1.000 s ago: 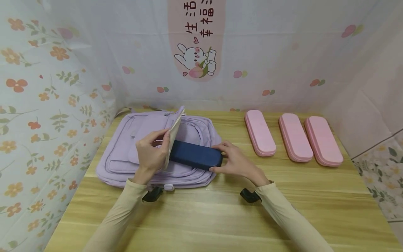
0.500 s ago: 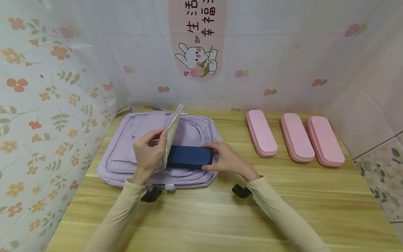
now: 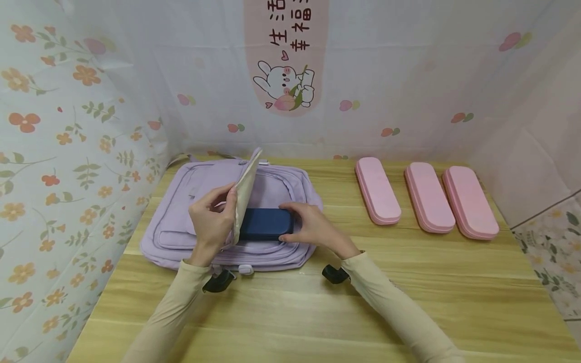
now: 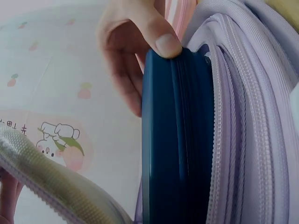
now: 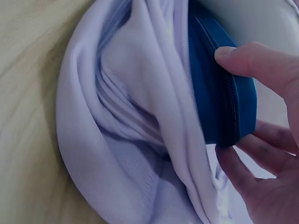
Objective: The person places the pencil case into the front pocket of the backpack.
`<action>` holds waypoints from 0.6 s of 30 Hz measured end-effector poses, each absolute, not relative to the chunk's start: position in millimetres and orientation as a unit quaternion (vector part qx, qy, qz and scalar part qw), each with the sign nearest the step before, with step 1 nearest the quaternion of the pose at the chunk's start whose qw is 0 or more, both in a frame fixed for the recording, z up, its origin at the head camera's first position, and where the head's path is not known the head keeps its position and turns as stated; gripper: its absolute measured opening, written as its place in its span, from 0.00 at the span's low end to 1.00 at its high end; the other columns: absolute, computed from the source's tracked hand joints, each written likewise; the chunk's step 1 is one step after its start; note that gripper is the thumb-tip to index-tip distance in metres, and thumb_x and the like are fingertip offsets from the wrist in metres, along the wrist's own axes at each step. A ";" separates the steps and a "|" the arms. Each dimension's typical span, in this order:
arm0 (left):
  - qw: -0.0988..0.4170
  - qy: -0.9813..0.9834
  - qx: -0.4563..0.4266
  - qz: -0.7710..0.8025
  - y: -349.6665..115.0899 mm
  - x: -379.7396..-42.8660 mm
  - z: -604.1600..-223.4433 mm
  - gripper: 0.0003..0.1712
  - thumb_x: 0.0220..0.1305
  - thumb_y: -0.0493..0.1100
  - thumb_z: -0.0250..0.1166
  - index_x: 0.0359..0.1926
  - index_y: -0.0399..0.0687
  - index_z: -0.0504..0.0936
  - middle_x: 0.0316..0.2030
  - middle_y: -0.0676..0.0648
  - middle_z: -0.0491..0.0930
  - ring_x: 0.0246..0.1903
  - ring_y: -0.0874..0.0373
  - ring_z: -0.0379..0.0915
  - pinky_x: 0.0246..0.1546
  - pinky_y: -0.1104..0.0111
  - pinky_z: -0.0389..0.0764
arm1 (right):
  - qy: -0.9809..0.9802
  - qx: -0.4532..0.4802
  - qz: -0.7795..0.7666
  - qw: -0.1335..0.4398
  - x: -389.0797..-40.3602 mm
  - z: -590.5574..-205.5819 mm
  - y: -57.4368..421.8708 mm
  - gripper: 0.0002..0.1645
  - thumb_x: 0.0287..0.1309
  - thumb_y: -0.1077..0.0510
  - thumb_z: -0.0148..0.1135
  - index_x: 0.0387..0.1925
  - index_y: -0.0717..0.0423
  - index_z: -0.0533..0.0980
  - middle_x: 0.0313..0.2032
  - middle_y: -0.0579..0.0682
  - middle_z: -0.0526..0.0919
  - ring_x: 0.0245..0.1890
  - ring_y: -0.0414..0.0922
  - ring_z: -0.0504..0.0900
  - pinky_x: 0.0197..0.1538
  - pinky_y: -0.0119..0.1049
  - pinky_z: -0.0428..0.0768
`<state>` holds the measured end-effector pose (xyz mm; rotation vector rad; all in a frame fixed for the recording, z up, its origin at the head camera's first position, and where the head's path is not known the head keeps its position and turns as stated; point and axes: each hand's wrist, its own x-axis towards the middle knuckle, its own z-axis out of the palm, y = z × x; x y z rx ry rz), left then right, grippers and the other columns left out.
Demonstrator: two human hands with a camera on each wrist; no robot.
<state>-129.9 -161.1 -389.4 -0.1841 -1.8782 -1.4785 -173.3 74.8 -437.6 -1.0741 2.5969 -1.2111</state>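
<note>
A light purple backpack (image 3: 177, 217) lies flat on the table, its zipped front flap (image 3: 245, 194) raised to show a cream lining. My left hand (image 3: 212, 214) pinches the flap's edge between thumb and fingers. With the thumb on one side and fingers on the other, my right hand (image 3: 315, 229) grips the near end of a dark blue zippered pencil case (image 3: 268, 224). The case's other end is hidden behind the flap. In the left wrist view the pencil case (image 4: 163, 140) lies along the open zipper. The right wrist view shows my right thumb (image 5: 229, 56) across the case's zipper side.
Three pink cases (image 3: 378, 190) lie side by side at the right rear of the wooden table (image 3: 290, 312). Behind the table hangs a white printed cloth (image 3: 363, 75); a floral cloth (image 3: 68, 151) borders the left side.
My right hand has moved left, sliding the blue pencil case further behind the flap, so less of it shows. My left hand has shifted slightly left and still holds the flap up.
</note>
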 end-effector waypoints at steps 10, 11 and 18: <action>0.360 -0.702 -0.060 -0.612 -165.6 -128.3 -390.6 0.08 0.63 0.28 0.66 0.41 0.26 0.87 0.35 0.28 0.86 0.33 0.70 0.84 0.33 0.82 0.84 | 0.869 -0.328 -0.372 0.011 -166.0 -444.1 53.3 0.43 0.41 0.50 0.83 0.58 0.63 0.76 0.53 0.57 0.82 0.53 0.51 0.80 0.61 0.47 0.79; 0.359 -0.701 -0.060 -0.613 -166.0 -128.2 -391.0 0.08 0.63 0.28 0.65 0.41 0.26 0.87 0.36 0.28 0.86 0.33 0.70 0.84 0.34 0.81 0.84 | 0.868 -0.327 -0.373 0.013 -165.8 -444.3 51.5 0.42 0.41 0.50 0.83 0.57 0.63 0.76 0.52 0.56 0.82 0.52 0.50 0.80 0.60 0.47 0.79; 0.356 -0.699 -0.058 -0.617 -168.2 -128.2 -394.5 0.09 0.63 0.28 0.65 0.42 0.25 0.87 0.36 0.27 0.86 0.34 0.69 0.85 0.36 0.80 0.85 | 0.869 -0.323 -0.375 0.023 -166.6 -444.4 38.4 0.42 0.41 0.50 0.83 0.58 0.64 0.77 0.52 0.56 0.83 0.52 0.50 0.81 0.61 0.47 0.78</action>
